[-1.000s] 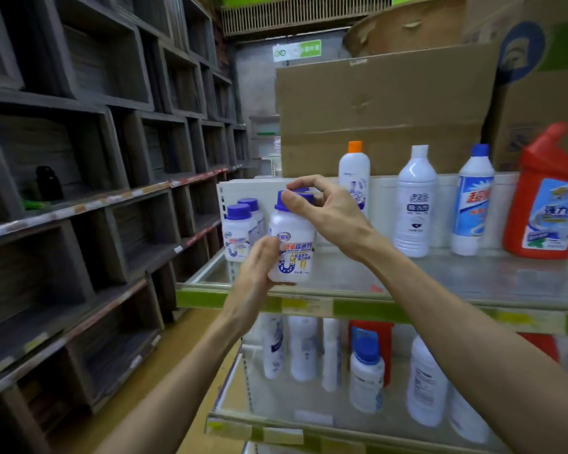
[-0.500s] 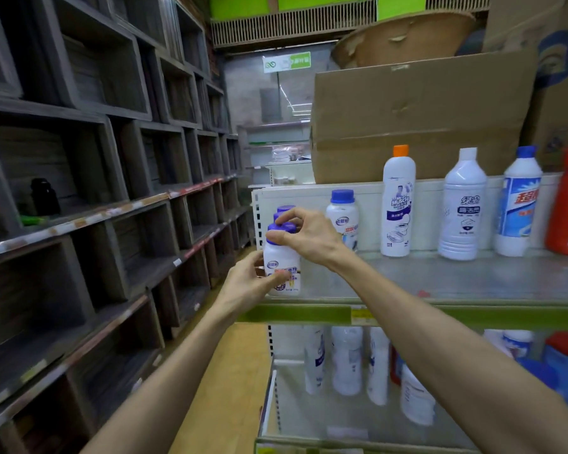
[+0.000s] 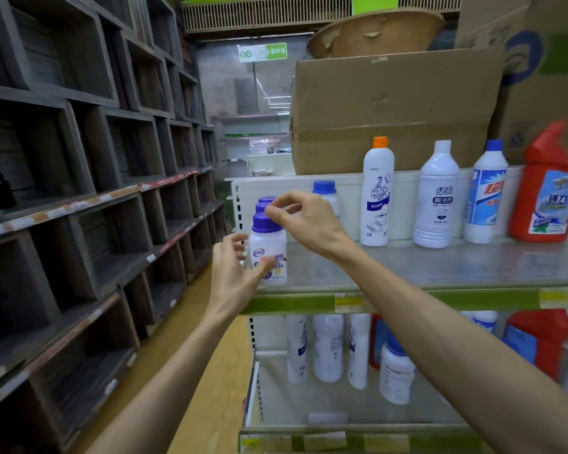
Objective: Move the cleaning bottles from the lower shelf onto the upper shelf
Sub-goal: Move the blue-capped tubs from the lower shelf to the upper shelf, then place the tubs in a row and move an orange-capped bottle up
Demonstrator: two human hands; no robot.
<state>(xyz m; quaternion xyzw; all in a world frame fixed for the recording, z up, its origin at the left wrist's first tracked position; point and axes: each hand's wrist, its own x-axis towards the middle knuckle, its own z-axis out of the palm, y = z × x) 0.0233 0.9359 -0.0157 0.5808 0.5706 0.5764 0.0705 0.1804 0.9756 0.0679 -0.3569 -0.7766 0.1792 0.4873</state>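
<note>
A squat white bottle with a purple cap (image 3: 269, 247) stands at the left front of the upper shelf (image 3: 440, 267), with two like bottles (image 3: 266, 200) lined up behind it. My left hand (image 3: 233, 276) is beside its lower front, fingers spread, thumb just over the label. My right hand (image 3: 309, 221) hovers to the right of the cap, fingers loose, thumb tip touching it. Further right on that shelf stand an orange-capped bottle (image 3: 376, 198), a white one (image 3: 436, 204), a blue-capped one (image 3: 486, 198) and a red one (image 3: 548, 191). The lower shelf (image 3: 341, 411) holds several white bottles (image 3: 328, 348) and a squat blue-capped one (image 3: 395, 371).
Dark wooden cubby shelving (image 3: 79, 191) lines the left of a narrow aisle with a wooden floor (image 3: 210, 371). Cardboard boxes (image 3: 391, 109) sit above the upper shelf's back panel. Red bottles (image 3: 538, 339) stand at the right of the lower shelf.
The purple-capped bottle went from held in the air to standing at the upper shelf's left front. Both hands have loosened their grip on it. The view has shifted left.
</note>
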